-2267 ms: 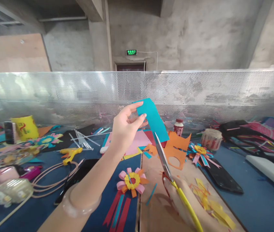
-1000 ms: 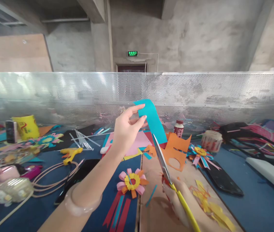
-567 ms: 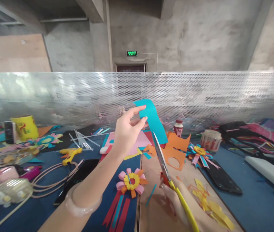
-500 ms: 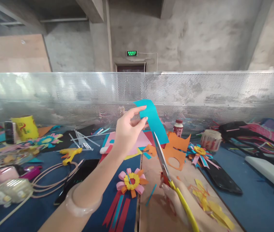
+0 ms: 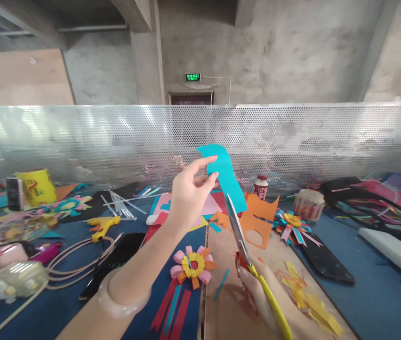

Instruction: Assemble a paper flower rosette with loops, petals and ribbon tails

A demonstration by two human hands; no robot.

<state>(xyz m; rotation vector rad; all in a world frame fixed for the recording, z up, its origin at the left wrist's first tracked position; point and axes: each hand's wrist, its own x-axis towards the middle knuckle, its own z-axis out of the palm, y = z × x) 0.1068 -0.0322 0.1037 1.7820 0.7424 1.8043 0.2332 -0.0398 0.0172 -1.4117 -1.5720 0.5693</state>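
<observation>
Two paper flowers lie made up on the bench [image 5: 373, 302], one near with pink and orange petals [image 5: 193, 265], one farther right with blue and pink ones [image 5: 293, 221], so that much looks done. Your blue paper strip [image 5: 224, 171] seems the piece in progress: it hangs in the air above the far end of the brown board [image 5: 236, 314], its top curling over to the left, with no petal or tail shape visible in it. Shaping it appears to be what is left.

You raise your left hand [image 5: 188, 193] with the forearm reaching in from the near left; its grip is narrow, thumb and fingers pinching the strip's left edge. Your right hand [image 5: 257, 288] sits lower and nearer, wrapped around the handles of the yellow scissors [image 5: 238, 231]. Their blades slant far and left, close together, tips at the strip's near left edge; you cannot tell whether they are cutting in.
</observation>
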